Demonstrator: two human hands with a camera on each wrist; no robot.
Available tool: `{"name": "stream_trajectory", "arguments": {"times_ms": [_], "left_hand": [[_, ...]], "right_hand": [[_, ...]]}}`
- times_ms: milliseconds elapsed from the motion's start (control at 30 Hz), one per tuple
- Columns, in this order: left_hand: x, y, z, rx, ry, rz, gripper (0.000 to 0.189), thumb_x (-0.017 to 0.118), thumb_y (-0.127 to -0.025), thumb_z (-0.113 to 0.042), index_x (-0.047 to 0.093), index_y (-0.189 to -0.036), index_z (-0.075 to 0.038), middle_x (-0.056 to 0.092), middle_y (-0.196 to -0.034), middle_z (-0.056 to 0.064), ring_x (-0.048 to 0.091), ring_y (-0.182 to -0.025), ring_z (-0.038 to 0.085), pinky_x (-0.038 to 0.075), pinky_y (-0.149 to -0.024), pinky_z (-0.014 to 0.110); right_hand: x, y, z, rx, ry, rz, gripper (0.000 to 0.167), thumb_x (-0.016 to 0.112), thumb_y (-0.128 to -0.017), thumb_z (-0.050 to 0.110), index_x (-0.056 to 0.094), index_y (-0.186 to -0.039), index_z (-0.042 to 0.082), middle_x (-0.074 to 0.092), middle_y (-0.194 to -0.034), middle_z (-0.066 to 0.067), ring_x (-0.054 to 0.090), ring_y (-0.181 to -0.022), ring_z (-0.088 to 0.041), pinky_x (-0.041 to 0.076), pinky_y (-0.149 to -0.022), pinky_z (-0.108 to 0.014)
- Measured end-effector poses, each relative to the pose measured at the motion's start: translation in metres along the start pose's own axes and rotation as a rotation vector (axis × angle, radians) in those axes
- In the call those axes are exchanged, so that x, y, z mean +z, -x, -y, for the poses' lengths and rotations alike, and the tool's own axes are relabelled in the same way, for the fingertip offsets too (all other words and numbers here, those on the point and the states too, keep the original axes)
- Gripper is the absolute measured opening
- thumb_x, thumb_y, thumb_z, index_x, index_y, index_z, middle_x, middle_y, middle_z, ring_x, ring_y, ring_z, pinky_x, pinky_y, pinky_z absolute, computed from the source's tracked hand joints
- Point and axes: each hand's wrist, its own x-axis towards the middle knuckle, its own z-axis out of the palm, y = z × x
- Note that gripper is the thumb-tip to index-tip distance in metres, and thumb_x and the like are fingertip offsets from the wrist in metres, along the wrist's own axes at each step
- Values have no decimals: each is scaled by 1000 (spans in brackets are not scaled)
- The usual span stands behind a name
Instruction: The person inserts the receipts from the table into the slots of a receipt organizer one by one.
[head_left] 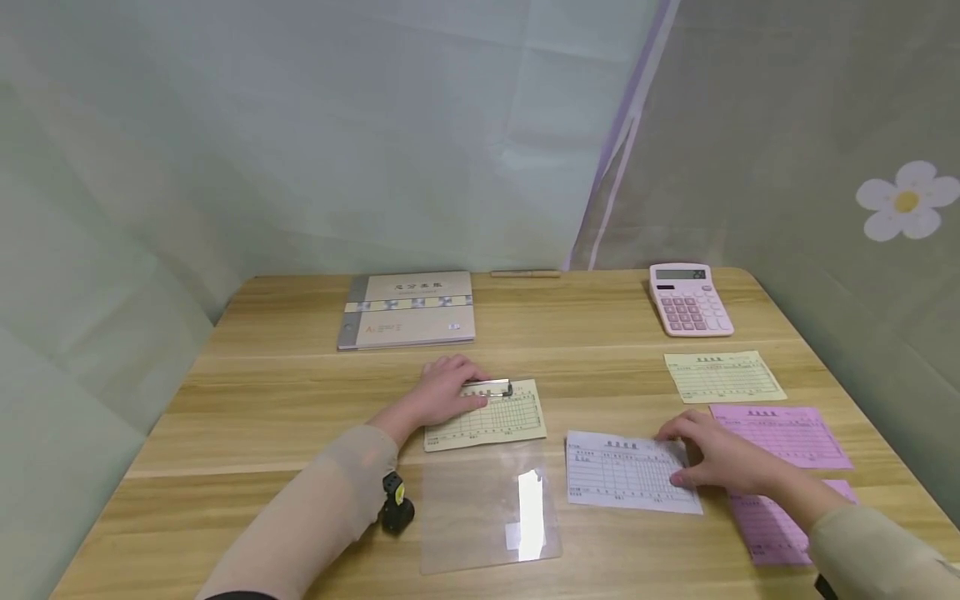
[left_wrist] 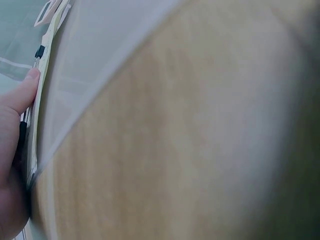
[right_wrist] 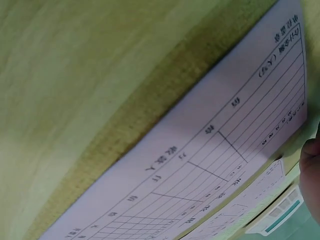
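Note:
A clear clipboard (head_left: pixel 487 508) lies on the table with a yellow form (head_left: pixel 495 421) under its metal clip (head_left: pixel 487 388). My left hand (head_left: pixel 446 392) grips the clip end, its thumb over the clip's near side. In the left wrist view, that thumb (left_wrist: pixel 27 92) lies along the clip beside the form's edge. To the right, a white printed form (head_left: pixel 622 471) lies flat on the table. My right hand (head_left: pixel 720 454) holds it at its right end, thumb on the paper and index finger at the far edge. In the right wrist view only a fingertip (right_wrist: pixel 311 155) shows.
Two pink forms (head_left: pixel 780 437) lie at the right, the nearer partly under my right forearm. Beyond them are another yellow form (head_left: pixel 723 377) and a pink calculator (head_left: pixel 690 302). An account book (head_left: pixel 408 321) and a pen (head_left: pixel 525 273) lie at the back.

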Motion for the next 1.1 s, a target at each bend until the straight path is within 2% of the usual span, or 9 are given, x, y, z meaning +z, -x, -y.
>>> {"name": "stream_trajectory", "arguments": {"times_ms": [133,333,667,933,1033,1100], "left_hand": [[-1,1,0,-5,-2,1,39,64,-86,-41,60,-120,-22,52,-119,-2,43,-110,18,28,-90,39],[-3,2,-2,-10,1,10,41,64,-86,-42,60,-121,-21,52,-121,-1,42,-112,20,28,-92,41],[-4,3,-4,-2,3,-4,39,64,-86,-42,61,-119,-20,53,-119,-1,43,-112,20,27,-94,41],[-3,2,-3,-4,-11,10,41,63,-87,-44,60,-121,-21,52,-121,-1,42,-112,19,27,-93,40],[-3,2,-3,-4,-4,8,41,63,-87,-43,60,-121,-21,52,-121,-1,42,-112,20,27,-94,40],[-2,2,-2,-5,-8,7,41,63,-87,-44,60,-121,-21,52,-121,-1,42,-112,19,26,-94,40]], "right_hand": [[-1,-3,2,5,-7,11,49,74,-75,44,57,-115,20,51,-112,0,47,-104,-23,39,-87,-47],[1,-7,3,13,7,14,48,74,-76,42,59,-117,21,53,-113,1,46,-103,-22,40,-85,-45],[4,-14,3,16,-44,-27,50,75,-78,35,59,-122,17,56,-122,-6,50,-113,-28,38,-92,-50],[5,-19,3,33,-57,-60,49,74,-80,20,57,-125,13,56,-126,-10,48,-117,-30,36,-95,-51],[5,-21,3,43,-51,-73,50,73,-81,19,55,-127,12,58,-120,-7,54,-100,-23,43,-85,-41],[3,-21,3,53,-46,-76,50,72,-82,19,54,-128,12,60,-110,-3,53,-86,-17,44,-74,-33]]}}
